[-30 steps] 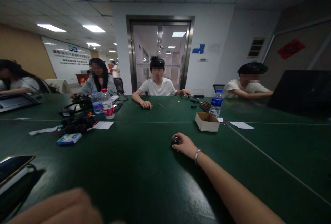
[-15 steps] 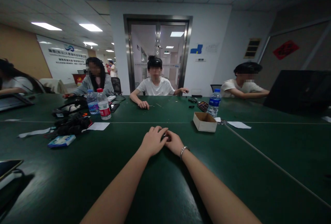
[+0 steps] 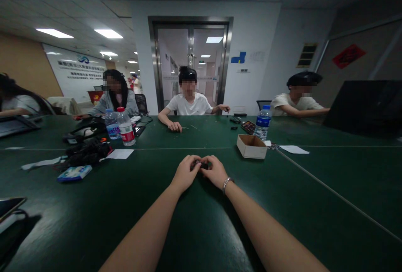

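Both of my hands meet over the middle of the green table (image 3: 125, 221). My left hand (image 3: 186, 172) and my right hand (image 3: 216, 171) are closed with curled fingers round a small dark object (image 3: 204, 165) between them. Its kind is too small and too covered to make out. A silver bracelet (image 3: 227, 183) circles my right wrist. Beyond my right hand stands an open cardboard box (image 3: 251, 151), white outside and brown inside.
A blue-capped water bottle (image 3: 262, 122) stands behind the box. To the left are a red-capped bottle (image 3: 126, 127), another bottle (image 3: 112, 125), black straps (image 3: 86, 153) and a blue-white packet (image 3: 74, 173). Co-workers sit across the table, one person in a white shirt (image 3: 190, 103) opposite me.
My fingers have shifted round the dark object, and the hands have drawn slightly apart, showing more of it. The view has turned a little.
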The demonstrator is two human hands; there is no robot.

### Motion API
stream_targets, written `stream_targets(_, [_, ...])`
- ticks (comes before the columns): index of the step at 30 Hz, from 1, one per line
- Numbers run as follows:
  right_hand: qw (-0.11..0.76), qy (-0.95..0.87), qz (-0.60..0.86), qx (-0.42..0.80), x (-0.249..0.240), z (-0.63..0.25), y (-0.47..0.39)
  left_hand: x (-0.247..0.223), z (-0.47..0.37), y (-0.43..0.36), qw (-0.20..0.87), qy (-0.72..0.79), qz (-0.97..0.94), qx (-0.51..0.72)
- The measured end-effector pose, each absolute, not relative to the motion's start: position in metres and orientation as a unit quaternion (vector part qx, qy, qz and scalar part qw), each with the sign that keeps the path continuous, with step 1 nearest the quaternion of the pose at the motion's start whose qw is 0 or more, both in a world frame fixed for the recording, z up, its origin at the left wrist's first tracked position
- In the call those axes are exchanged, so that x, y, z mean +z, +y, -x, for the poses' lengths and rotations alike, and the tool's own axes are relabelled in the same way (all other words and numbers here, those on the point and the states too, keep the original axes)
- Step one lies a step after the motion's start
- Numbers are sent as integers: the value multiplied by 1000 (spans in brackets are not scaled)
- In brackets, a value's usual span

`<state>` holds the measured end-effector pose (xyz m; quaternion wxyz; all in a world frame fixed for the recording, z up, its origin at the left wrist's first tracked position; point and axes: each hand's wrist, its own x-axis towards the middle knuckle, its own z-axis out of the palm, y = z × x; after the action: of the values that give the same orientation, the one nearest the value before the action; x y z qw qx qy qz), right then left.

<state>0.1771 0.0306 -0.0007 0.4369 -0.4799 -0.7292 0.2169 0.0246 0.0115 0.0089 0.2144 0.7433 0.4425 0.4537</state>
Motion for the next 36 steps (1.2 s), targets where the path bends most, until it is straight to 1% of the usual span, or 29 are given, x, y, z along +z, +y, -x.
stream_targets(4, [439,-722,466,261,-1,-176,30,8,-20,14,256,458,-711,468])
stream_targets(11, [458,-649,433,426,-1,-170,31,5,-13,18,282,484,-679,475])
stream_targets(17, [434,-627,403,507,0,-175,41,-1,-11,25,314,482,-663,478])
stream_targets(27, [467,-644,357,490,-8,-179,41,-1,-9,28,334,500,-658,453])
stream_targets(36, [484,-623,354,503,-4,-178,38,2,-8,27,300,528,-668,430])
